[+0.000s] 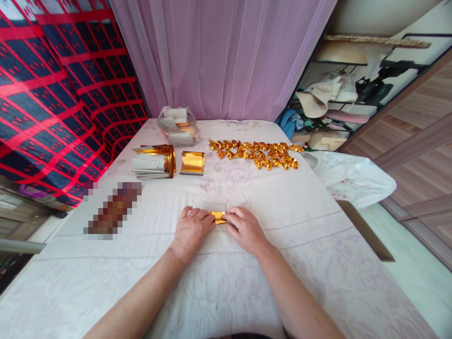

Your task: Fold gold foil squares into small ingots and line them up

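Note:
A sheet of gold foil paper [218, 218] lies on the table in front of me, its near edge folded over and its pale grey back showing behind the gold strip. My left hand [193, 229] holds the left end of the fold, fingers bent and pressed together. At the right end, my right hand [246, 229] pinches the paper between thumb and fingers. Beyond them sit a stack of foil sheets [148, 167] with grey backs and a smaller gold stack [192, 162]. Several folded gold foil pieces [261, 151] lie in rows at the back right.
A clear plastic bag [177, 127] of more paper stands at the table's back edge. A blurred-out flat object [115, 209] lies on the left. The patterned tablecloth [226, 287] has creases. A white bag [356, 176] and shelves [346, 101] are to the right.

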Action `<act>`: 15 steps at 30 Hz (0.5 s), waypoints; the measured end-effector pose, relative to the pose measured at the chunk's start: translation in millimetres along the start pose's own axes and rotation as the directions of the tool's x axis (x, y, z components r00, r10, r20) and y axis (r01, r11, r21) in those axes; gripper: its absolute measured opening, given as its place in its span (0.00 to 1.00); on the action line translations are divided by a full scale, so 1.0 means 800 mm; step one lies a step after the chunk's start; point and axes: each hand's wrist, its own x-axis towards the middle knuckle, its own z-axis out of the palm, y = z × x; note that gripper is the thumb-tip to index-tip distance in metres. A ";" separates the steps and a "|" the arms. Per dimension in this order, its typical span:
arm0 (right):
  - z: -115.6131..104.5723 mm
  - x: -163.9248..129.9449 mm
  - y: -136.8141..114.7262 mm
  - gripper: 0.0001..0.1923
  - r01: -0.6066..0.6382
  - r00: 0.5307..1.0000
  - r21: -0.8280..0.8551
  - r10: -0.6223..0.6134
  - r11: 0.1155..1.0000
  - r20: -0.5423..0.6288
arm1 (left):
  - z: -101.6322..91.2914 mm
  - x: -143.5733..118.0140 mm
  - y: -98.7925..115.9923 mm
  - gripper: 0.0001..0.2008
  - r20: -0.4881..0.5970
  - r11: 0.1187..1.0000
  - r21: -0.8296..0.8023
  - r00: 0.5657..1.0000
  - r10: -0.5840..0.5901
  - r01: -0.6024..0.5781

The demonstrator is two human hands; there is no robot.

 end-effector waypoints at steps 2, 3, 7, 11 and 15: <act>-0.002 0.001 -0.002 0.10 0.019 1.000 -0.019 -0.019 1.000 0.005 | -0.003 0.001 0.002 0.08 0.012 1.000 -0.012 1.000 -0.007 0.007; -0.003 0.002 -0.002 0.10 0.024 1.000 -0.022 -0.024 0.999 0.002 | -0.004 0.001 0.003 0.08 0.019 1.000 -0.016 1.000 -0.011 0.011; -0.004 0.003 -0.004 0.10 0.023 0.999 -0.004 -0.023 1.000 -0.028 | -0.008 0.004 0.008 0.09 0.030 1.000 -0.016 0.999 -0.025 0.026; -0.004 0.003 -0.005 0.10 0.027 0.999 0.016 -0.027 0.999 -0.038 | -0.006 0.005 0.012 0.08 0.008 0.999 0.010 0.999 -0.038 0.038; -0.005 0.002 -0.004 0.09 0.029 0.999 -0.013 -0.029 0.999 -0.042 | -0.002 0.003 0.010 0.08 0.003 0.999 0.039 1.000 -0.027 0.027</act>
